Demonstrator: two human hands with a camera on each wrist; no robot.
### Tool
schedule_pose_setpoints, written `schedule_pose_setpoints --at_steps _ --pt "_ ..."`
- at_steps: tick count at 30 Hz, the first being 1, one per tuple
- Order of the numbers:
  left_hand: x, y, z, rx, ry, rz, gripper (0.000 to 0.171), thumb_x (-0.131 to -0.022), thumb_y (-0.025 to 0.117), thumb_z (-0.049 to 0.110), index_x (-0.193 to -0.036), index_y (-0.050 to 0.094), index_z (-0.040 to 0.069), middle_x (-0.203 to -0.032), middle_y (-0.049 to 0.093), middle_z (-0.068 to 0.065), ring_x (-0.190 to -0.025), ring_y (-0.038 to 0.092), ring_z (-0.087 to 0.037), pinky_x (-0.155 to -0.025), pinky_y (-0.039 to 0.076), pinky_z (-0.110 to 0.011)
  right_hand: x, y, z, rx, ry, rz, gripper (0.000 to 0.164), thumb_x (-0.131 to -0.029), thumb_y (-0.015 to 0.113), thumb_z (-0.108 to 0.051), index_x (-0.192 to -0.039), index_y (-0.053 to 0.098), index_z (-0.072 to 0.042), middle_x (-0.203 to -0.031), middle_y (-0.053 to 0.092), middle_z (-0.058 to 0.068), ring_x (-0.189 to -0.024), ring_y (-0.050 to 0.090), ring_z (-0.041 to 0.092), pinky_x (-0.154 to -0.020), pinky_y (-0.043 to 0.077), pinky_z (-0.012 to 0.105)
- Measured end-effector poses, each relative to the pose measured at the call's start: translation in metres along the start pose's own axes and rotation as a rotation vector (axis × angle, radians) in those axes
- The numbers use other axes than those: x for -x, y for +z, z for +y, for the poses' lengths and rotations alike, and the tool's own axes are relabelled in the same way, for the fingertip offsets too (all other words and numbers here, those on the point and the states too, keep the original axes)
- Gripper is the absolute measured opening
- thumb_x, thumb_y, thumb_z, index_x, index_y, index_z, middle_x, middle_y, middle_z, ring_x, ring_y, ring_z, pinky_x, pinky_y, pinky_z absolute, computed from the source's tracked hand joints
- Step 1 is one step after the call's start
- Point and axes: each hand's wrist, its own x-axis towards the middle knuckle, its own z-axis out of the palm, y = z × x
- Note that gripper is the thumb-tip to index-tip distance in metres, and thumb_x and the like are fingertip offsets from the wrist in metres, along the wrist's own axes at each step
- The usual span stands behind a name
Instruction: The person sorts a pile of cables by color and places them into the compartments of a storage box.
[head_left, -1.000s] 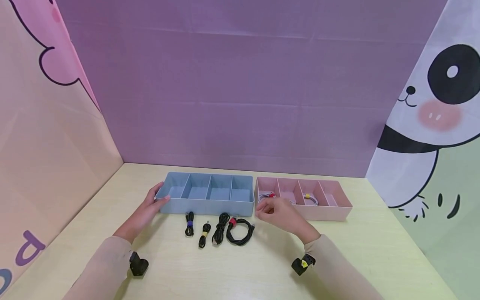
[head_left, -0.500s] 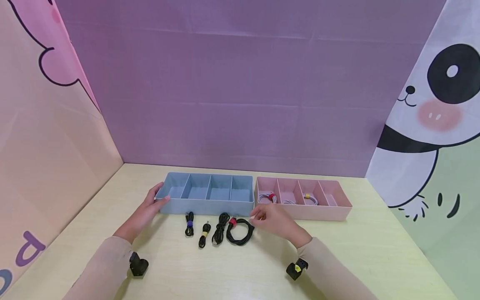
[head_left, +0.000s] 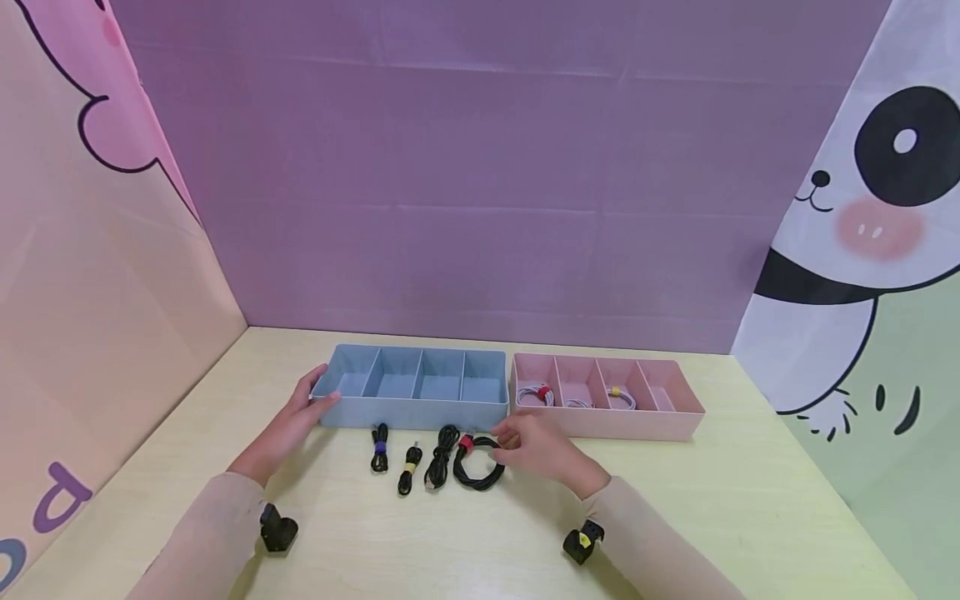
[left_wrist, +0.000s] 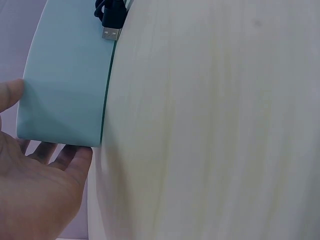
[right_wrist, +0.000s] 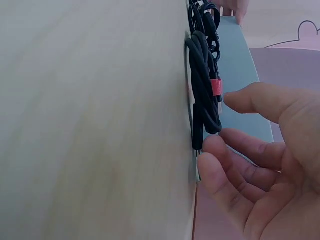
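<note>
My left hand (head_left: 281, 429) holds the left end of a blue divided box (head_left: 412, 414), thumb over the rim and fingers against the end wall. My right hand (head_left: 543, 454) is at the right side of a coiled black cable (head_left: 477, 484) with a red tie. In the right wrist view its thumb (right_wrist: 240, 101) and loosely bent fingers are spread around the coil's end, with a gap between them. Left of that coil lie a thicker black cable bundle (head_left: 441, 458), a black cable with a yellow tie (head_left: 406, 481) and one with a purple tie (head_left: 378, 461).
Right of the blue box stands a pink divided box (head_left: 630, 427) with pale coiled cables (head_left: 535, 389) in several compartments. The pale wooden table (head_left: 465, 550) extends in front. A purple wall (head_left: 480, 208) closes the back.
My right hand has moved left from in front of the pink box to the red-tied cable coil. My left hand and the boxes have stayed in place.
</note>
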Motion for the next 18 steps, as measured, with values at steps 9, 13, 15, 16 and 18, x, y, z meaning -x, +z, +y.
schedule_pose_setpoints --at_steps 9,13,15,16,18 --pt "0.0017 0.0001 0.0008 0.007 -0.004 -0.012 0.088 -0.103 0.045 0.057 -0.161 -0.01 0.019 -0.164 -0.006 -0.024 -0.146 0.009 -0.052 -0.112 0.013 -0.071 -0.0017 0.0044 0.0012 0.06 0.001 -0.015 0.03 -0.088 0.076 -0.018 -0.113 0.073 0.0 -0.098 0.072 0.006 -0.091 0.067 0.018 -0.08 0.055 0.03" --pt "0.0014 0.0003 0.0008 0.004 -0.006 -0.008 0.088 -0.103 0.044 0.056 -0.161 -0.01 0.018 -0.164 -0.006 -0.024 -0.146 0.01 -0.051 -0.113 0.013 -0.07 -0.0024 0.0049 -0.0001 0.051 0.013 -0.023 0.029 -0.088 0.075 -0.015 -0.112 0.073 0.001 -0.098 0.072 0.007 -0.09 0.068 0.019 -0.078 0.055 0.03" --pt "0.001 0.0002 0.0001 0.002 -0.007 -0.007 0.087 -0.103 0.044 0.056 -0.161 -0.01 0.019 -0.164 -0.006 -0.024 -0.146 0.011 -0.051 -0.113 0.014 -0.07 -0.0029 0.0052 -0.0006 0.052 0.011 -0.024 0.028 -0.088 0.075 -0.013 -0.111 0.074 0.002 -0.096 0.072 0.007 -0.088 0.068 0.019 -0.076 0.056 0.029" --pt "0.0008 0.0001 -0.0003 0.001 -0.008 -0.007 0.087 -0.103 0.044 0.056 -0.161 -0.01 0.018 -0.164 -0.005 -0.024 -0.146 0.011 -0.051 -0.113 0.014 -0.07 -0.0031 0.0052 -0.001 0.05 0.009 -0.026 0.027 -0.088 0.075 -0.012 -0.11 0.074 0.003 -0.095 0.072 0.007 -0.087 0.068 0.019 -0.075 0.056 0.029" --pt "0.0004 -0.0001 -0.0013 -0.002 -0.009 -0.009 0.087 -0.104 0.044 0.056 -0.161 -0.01 0.019 -0.164 -0.005 -0.024 -0.146 0.01 -0.051 -0.112 0.014 -0.07 -0.0034 0.0053 -0.0015 0.048 0.008 -0.026 0.024 -0.087 0.075 -0.01 -0.108 0.074 0.003 -0.092 0.073 0.006 -0.086 0.068 0.018 -0.073 0.055 0.027"
